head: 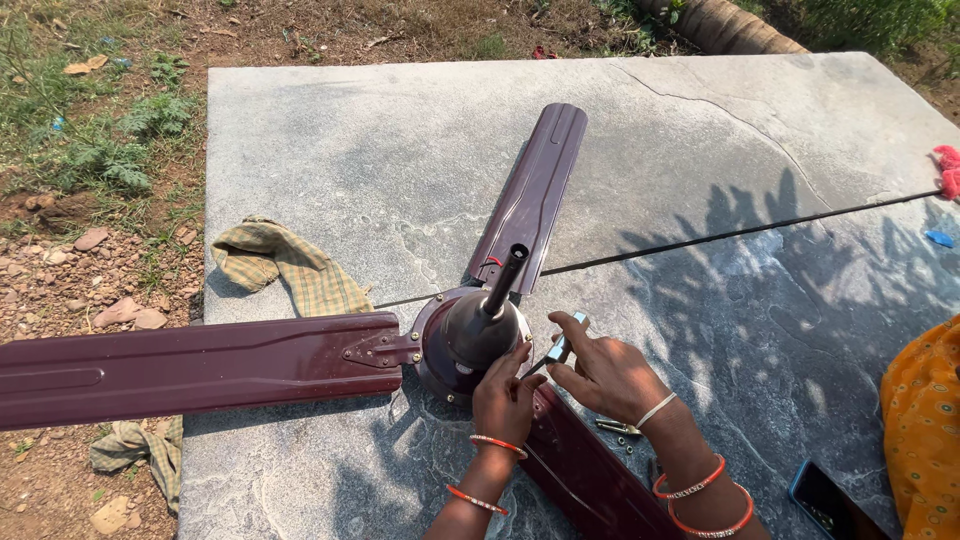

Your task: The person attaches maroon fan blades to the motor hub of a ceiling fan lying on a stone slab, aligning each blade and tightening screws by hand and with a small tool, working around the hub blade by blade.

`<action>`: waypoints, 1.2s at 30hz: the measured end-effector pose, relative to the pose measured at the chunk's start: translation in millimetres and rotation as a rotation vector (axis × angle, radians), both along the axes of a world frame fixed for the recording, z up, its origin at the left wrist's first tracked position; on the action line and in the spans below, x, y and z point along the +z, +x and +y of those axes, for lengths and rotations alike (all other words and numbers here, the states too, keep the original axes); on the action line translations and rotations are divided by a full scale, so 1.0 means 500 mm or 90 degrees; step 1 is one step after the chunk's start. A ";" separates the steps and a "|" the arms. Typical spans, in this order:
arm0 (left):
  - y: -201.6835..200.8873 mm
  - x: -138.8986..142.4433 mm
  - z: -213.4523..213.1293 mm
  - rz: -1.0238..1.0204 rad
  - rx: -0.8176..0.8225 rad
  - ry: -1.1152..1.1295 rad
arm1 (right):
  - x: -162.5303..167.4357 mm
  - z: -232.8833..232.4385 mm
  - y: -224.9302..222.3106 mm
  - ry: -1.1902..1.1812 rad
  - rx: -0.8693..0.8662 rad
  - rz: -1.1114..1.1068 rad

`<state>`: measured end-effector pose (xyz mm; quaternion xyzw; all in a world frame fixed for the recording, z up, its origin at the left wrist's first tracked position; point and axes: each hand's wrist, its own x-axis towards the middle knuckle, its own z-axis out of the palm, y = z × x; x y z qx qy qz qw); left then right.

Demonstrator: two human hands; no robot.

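A maroon ceiling fan (470, 335) lies on a stone slab (700, 150) — the left hand (507, 395) presses its motor housing, the right hand (605, 375) grips pliers (562, 347) just beside it.

Left hand (505, 398) on fan motor (472, 335), right hand (605, 375) gripping pliers (562, 347), stone slab (700, 150)

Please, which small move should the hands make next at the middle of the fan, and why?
Probably bring the tip of the small metal tool down to where the nearest dark maroon fan blade joins the round maroon motor housing. The right hand holds the tool just above that joint, the left hand steadies the housing, and small loose screws lie on the grey stone slab beside the blade.
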<state>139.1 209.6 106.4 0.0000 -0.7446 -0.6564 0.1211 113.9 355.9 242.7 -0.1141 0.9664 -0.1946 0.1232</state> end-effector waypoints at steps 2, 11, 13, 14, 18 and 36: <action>-0.024 0.018 -0.002 -0.006 -0.053 -0.042 | -0.005 -0.001 0.000 0.005 0.013 0.027; -0.045 0.035 0.003 -0.021 -0.042 -0.147 | -0.059 0.011 -0.009 -0.030 0.064 0.217; -0.046 0.029 0.009 0.004 -0.034 -0.145 | -0.063 0.012 -0.010 0.061 0.044 0.230; -0.047 0.025 0.010 0.014 -0.036 -0.152 | -0.063 0.011 -0.010 0.107 0.034 0.236; -0.052 0.006 0.012 0.069 -0.049 -0.103 | -0.038 -0.006 -0.009 0.244 0.005 0.243; 0.050 -0.019 -0.064 -0.123 0.146 -0.264 | 0.003 -0.027 -0.011 0.096 0.057 0.372</action>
